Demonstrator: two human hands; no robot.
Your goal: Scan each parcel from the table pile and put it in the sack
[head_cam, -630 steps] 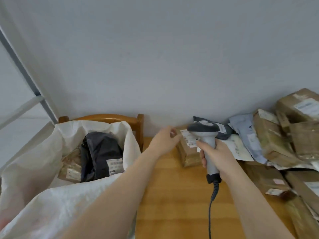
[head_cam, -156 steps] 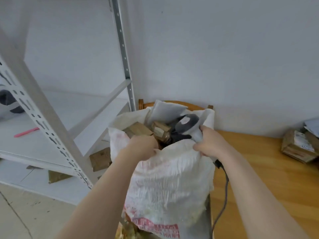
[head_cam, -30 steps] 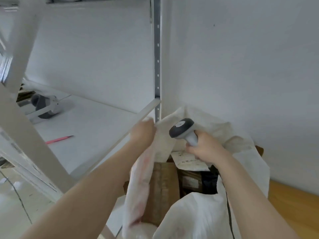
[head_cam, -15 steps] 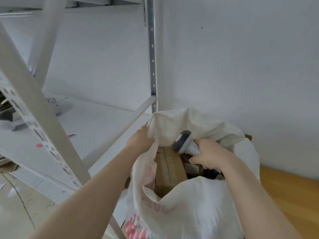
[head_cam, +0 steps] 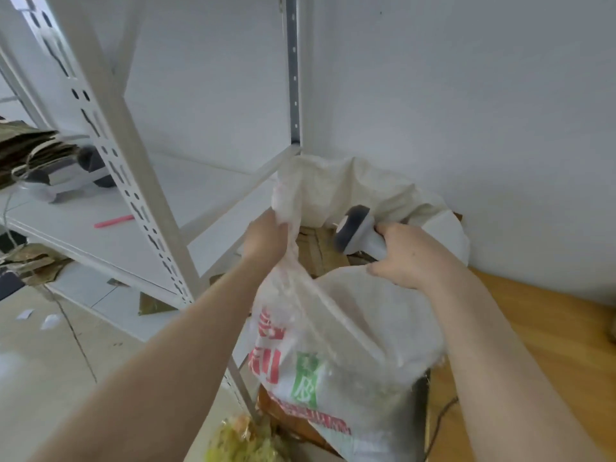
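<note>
A white woven-plastic sack (head_cam: 350, 328), slack and crinkled and printed with red and green characters, is seen standing between a smooth wooden table (head_cam: 550, 345) and a pale perforated metal rack (head_cam: 133, 161). Its left rim is bunched and clamped in the curled fingers of the left hand (head_cam: 265, 238). A grey scanner (head_cam: 356, 228) with a dark rounded head is held over the sack's mouth by the right hand (head_cam: 405, 258), its fingers wrapped round the handle. Brown, flat-sided cardboard parcels (head_cam: 316, 251) are seen inside the sack, just below the scanner. A slim pink pen (head_cam: 113, 221) is seen lying on the rack's shelf.
</note>
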